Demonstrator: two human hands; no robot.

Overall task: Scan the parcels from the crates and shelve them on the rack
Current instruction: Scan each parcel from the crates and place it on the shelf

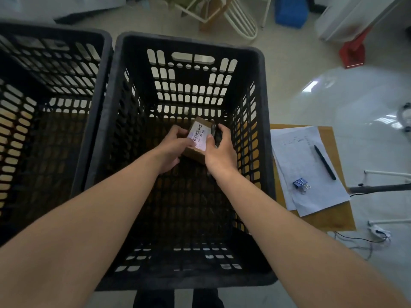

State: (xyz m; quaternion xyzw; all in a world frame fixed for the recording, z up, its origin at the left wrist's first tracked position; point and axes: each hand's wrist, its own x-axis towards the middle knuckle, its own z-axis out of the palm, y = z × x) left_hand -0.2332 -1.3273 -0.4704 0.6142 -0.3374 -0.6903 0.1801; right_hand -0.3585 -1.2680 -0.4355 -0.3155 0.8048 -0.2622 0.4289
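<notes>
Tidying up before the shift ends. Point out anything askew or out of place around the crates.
Nothing looks damaged or spilled. The papers right of the crate lie loosely fanned, with the binder clip resting on them unclipped and a pen across them. Both hands hold the parcel normally.
</notes>
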